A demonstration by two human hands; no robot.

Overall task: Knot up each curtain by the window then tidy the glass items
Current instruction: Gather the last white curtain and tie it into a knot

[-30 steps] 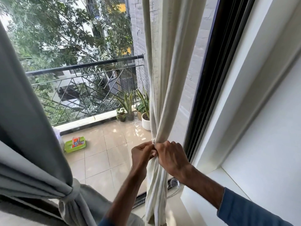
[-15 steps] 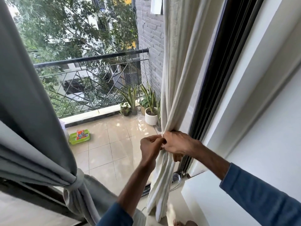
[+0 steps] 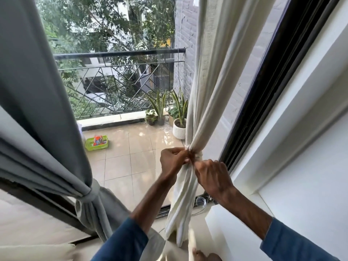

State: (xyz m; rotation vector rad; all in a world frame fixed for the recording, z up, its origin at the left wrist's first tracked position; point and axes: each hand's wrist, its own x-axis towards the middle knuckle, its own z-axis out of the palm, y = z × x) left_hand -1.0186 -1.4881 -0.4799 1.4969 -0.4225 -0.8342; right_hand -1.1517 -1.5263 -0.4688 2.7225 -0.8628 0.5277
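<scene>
Head view: the curtain-knotting step is in hand on the second drape. The grey curtain [image 3: 28, 129] at left already hangs cinched at its waist, while the cream curtain [image 3: 207, 110], beside the black window frame [image 3: 263, 91], is gathered into a tight neck with loose folds below. Both grips are clenched: the left hand [image 3: 174, 161] and right hand [image 3: 211, 174] pinch fabric at that neck, close together. Judged next, the wrap wants pulling snug and its end tucking; no glass items can be made out with certainty.
</scene>
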